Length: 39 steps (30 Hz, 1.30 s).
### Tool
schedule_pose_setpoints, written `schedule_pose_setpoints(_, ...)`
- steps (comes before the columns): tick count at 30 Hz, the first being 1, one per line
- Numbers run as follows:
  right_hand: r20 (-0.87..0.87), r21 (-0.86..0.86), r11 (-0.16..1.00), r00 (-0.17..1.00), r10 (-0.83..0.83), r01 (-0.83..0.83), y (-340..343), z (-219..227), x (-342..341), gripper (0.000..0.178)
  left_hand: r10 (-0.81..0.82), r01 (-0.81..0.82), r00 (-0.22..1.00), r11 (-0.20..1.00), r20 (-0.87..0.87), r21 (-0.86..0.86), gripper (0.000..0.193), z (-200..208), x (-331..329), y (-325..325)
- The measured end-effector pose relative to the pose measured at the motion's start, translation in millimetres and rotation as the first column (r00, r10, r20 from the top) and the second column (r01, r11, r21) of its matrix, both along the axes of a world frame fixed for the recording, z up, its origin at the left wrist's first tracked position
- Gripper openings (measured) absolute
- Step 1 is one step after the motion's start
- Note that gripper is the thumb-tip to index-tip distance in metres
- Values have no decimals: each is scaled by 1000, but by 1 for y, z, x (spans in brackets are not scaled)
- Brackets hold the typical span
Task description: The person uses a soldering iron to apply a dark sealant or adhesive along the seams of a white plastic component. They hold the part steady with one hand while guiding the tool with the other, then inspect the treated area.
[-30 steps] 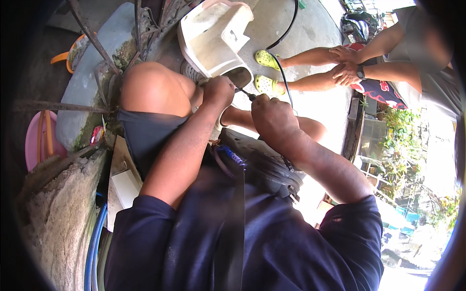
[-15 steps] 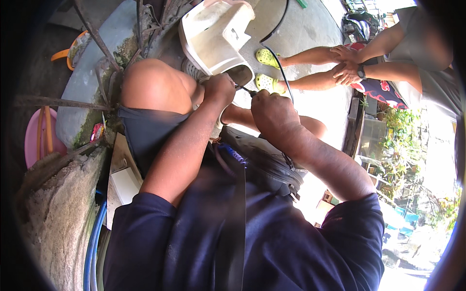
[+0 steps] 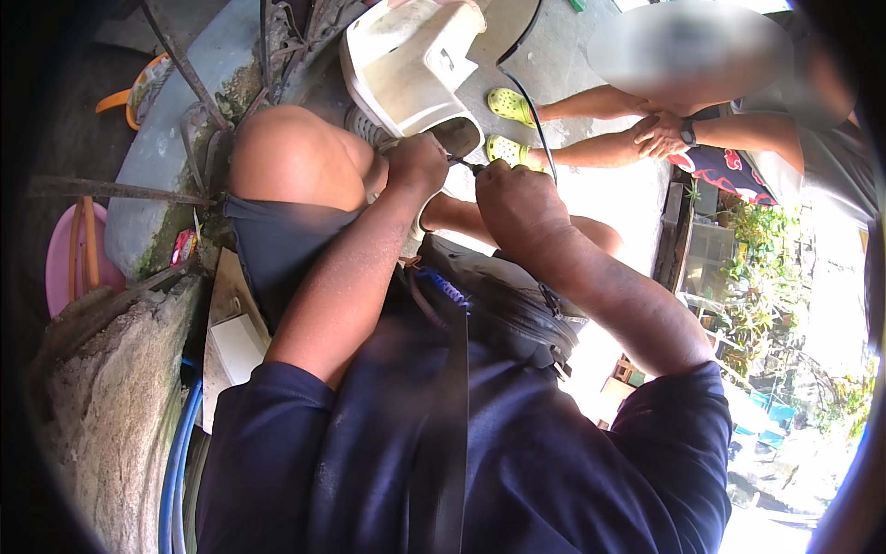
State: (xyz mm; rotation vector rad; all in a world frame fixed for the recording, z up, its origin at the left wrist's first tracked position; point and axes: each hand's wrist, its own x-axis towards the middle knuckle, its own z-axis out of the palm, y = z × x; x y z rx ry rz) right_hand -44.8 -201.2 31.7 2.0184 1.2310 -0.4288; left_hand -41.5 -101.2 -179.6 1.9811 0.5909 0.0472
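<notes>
My left hand [image 3: 420, 163] is closed, its fingers curled beside the lower edge of a cream moulded plastic piece [image 3: 392, 69]. What it grips is hidden by the hand. My right hand [image 3: 520, 205] is closed around a slim black tool [image 3: 475, 169], whose thin dark tip points left toward my left hand. Most of the tool is inside my fist, so its kind cannot be made out. A black cable [image 3: 524, 88] comes down from the top edge and passes behind my right hand; whether it joins the tool is hidden.
Facing me at the right sits a person with clasped hands [image 3: 660, 137] and yellow-green clogs [image 3: 510, 107]. Rusty metal bars [image 3: 120, 192], a pink basin [image 3: 63, 263] and a rough stone block [image 3: 115, 406] stand left. Across my lap lies a dark bag [image 3: 498, 291].
My right hand has shifted slightly left, and the tool's tip still lies between my hands. The person opposite has leaned forward. The cable has moved slightly left.
</notes>
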Motion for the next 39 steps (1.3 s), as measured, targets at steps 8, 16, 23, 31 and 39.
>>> schedule_pose_setpoints(8, -6, 53, 998, 1000, -18, 18, -7, -13, 3, 31, 7, -7, 1000, 1000, -9, 19, 22, -13, 3, -3)
schedule_pose_setpoints(16, -173, 117, 962, 959, -224, 246, -1, -23, 6, 46, 45, -48, 990, 999, 136, 14, 25, -21, 1, -3)
schedule_pose_setpoints(23, -160, 64, 970, 962, -220, 233, 13, -20, 7, 37, 72, -75, 989, 997, 131, 21, 21, -22, 0, -3)
schedule_pose_setpoints(31, -157, 68, 974, 967, -202, 214, 5, -23, 11, 36, 70, -74, 989, 997, 130, 23, 21, -22, -2, -4)
schedule_pose_setpoints(39, -206, 108, 942, 934, -292, 318, 8, -20, 11, 43, 38, -42, 994, 999, 102, 31, 23, -26, 0, -2)
